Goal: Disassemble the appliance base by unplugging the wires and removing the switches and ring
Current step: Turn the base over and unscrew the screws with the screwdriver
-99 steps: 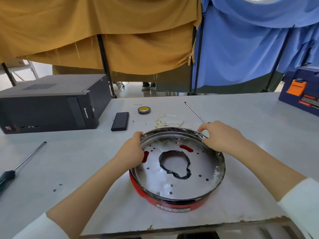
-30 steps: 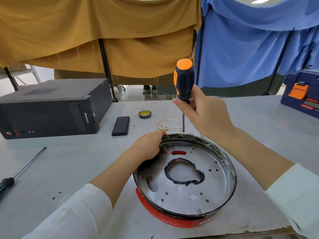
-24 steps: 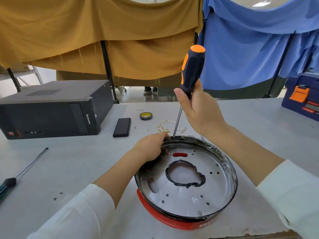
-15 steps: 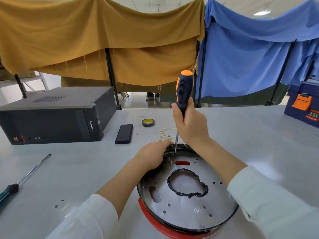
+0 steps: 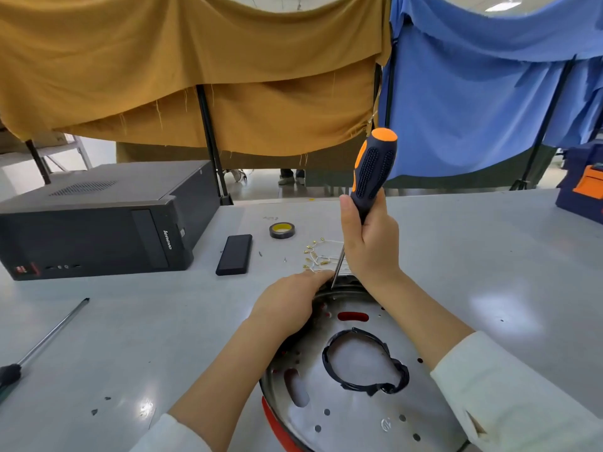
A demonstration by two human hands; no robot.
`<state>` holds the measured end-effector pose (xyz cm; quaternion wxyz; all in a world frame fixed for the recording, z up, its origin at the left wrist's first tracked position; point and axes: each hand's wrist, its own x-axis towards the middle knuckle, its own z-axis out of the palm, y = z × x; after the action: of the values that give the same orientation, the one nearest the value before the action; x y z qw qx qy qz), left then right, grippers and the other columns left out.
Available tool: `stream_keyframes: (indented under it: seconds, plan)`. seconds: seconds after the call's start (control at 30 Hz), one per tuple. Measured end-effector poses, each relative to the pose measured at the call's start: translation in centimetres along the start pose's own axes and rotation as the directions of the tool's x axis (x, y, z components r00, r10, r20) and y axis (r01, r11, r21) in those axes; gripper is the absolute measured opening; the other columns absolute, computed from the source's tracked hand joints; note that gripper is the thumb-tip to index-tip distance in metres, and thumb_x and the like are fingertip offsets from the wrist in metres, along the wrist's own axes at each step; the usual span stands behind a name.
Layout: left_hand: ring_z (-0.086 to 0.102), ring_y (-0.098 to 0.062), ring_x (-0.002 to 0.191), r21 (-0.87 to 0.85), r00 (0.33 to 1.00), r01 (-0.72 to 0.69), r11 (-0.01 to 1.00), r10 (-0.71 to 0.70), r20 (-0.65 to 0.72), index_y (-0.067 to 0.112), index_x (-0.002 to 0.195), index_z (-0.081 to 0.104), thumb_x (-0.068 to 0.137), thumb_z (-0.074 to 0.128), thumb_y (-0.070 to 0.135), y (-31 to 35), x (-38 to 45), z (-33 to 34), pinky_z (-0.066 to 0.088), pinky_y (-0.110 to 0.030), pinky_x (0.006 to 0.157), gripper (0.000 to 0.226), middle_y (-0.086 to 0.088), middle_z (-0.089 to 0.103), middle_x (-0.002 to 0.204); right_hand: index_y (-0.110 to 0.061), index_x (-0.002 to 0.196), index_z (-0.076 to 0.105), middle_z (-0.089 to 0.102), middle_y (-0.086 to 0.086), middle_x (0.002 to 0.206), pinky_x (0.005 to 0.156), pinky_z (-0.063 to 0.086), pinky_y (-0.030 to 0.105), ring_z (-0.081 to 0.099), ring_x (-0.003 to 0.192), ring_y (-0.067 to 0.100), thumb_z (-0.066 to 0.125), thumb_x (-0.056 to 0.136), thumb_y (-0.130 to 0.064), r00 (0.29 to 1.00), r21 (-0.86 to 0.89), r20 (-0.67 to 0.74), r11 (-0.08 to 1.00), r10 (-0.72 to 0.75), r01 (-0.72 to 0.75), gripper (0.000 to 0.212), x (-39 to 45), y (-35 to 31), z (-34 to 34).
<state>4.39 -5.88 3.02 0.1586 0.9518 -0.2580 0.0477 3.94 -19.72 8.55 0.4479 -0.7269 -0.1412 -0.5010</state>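
**Two hands on the base, wires look out, ring still on**

Two hands work at the far rim of the appliance base (image 5: pixel 359 415), which sits on the table (image 5: pixel 156 321) at the near edge, partly cut off by the bottom of the frame. Right hand (image 5: pixel 370 246) has its fingers wrapped tight round the lower handle of the orange-and-black screwdriver (image 5: pixel 373 171), held nearly upright w/ the shaft angled down and the tip at the rim, just beside the left fingertips. Left hand (image 5: pixel 287 305) rests over the rim; fingers curl onto the edge, apparently bracing it, but whether they pinch anything is hidden.

Progress, judged from the layout: a loose bunch of white wires w/ brass terminals (image 5: pixel 318 256) lies on the table just beyond the base, so unplugging seems done or mostly done. Inside, the metal plate shows bare holes and slots, no switch visible. Dark ring (image 5: pixel 365 363) round the centre opening is still in place, buckled at the near right. Metal shell still sits in the red housing. Left to do, prob.: free whatever the tip is working on at the rim, then take the ring off.

Also on the table: a black PC case (image 5: pixel 98 220), tape roll (image 5: pixel 282 230), small black slab (image 5: pixel 235 258), second screwdriver (image 5: pixel 42 340) at far left.
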Motion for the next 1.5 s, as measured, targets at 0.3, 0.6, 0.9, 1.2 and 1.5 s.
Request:
stream_keyframes:
  seconds: [0.3, 0.6, 0.9, 1.2, 1.5]
  plan:
    - [0.05, -0.017, 0.122, -0.017, 0.999, -0.016, 1.0, 0.015, -0.046, 0.045, 0.14, 0.032, 0.083, 0.034, -0.002, -0.3, -0.1, 0.2, 0.042, -0.03, 0.089, 0.074, 0.012, 0.047, 0.141, -0.029, 0.1, 0.041, 0.051, -0.023, 0.056, 0.047, 0.032, 0.009, 0.05, 0.049, 0.002, 0.038, 0.09, -0.05, 0.999, 0.045, 0.044, 0.999, 0.026, -0.028, 0.023, -0.2, 0.7, 0.1]
    - [0.058, -0.015, 0.104, -0.03, 0.984, -0.132, 0.991, 0.128, -0.122, 0.034, 0.123, 0.05, 0.088, 0.044, 0.0, 0.0, -0.2, -0.2, 0.05, -0.034, 0.078, 0.049, 0.014, 0.045, 0.128, -0.031, 0.099, 0.04, 0.053, -0.028, 0.059, 0.047, 0.032, 0.007, 0.05, 0.049, 0.0, 0.039, 0.092, -0.047, 0.999, 0.08, 0.044, 0.996, 0.031, -0.035, 0.018, -0.2, 0.7, 0.1]
    - [0.05, -0.016, 0.103, 0.016, 0.914, -0.315, 0.949, 0.308, -0.264, 0.017, 0.128, 0.048, 0.075, 0.055, -0.008, 0.9, 0.7, -0.7, 0.047, -0.031, 0.084, 0.059, 0.0, 0.057, 0.116, -0.025, 0.097, 0.041, 0.053, -0.032, 0.065, 0.049, 0.033, 0.006, 0.05, 0.054, -0.005, 0.04, 0.092, -0.045, 1.0, 0.066, 0.01, 0.998, 0.011, -0.012, 0.021, -0.2, 0.3, 0.2]
    - [0.061, 0.0, 0.085, -0.378, 0.99, -0.132, 0.916, 0.107, -0.088, 0.031, 0.086, 0.064, 0.088, 0.057, 0.011, 0.4, 0.8, -0.8, 0.046, -0.015, 0.082, 0.022, 0.014, 0.069, 0.09, -0.024, 0.095, 0.041, 0.052, -0.029, 0.061, 0.046, 0.032, 0.007, 0.05, 0.051, -0.001, 0.04, 0.092, -0.044, 0.999, 0.085, 0.031, 0.996, 0.023, -0.025, 0.02, -0.3, 0.3, 0.1]
    - [0.054, 0.01, 0.072, -0.309, 0.987, -0.142, 0.94, 0.112, -0.112, 0.033, 0.074, 0.058, 0.087, 0.062, 0.01, 0.5, 1.2, -0.8, 0.034, -0.001, 0.068, 0.026, 0.017, 0.065, 0.078, -0.019, 0.096, 0.042, 0.049, -0.021, 0.055, 0.046, 0.032, 0.01, 0.048, 0.048, 0.002, 0.041, 0.09, -0.047, 0.999, 0.089, 0.043, 0.996, 0.025, -0.029, 0.029, -0.3, 0.4, 0.3]
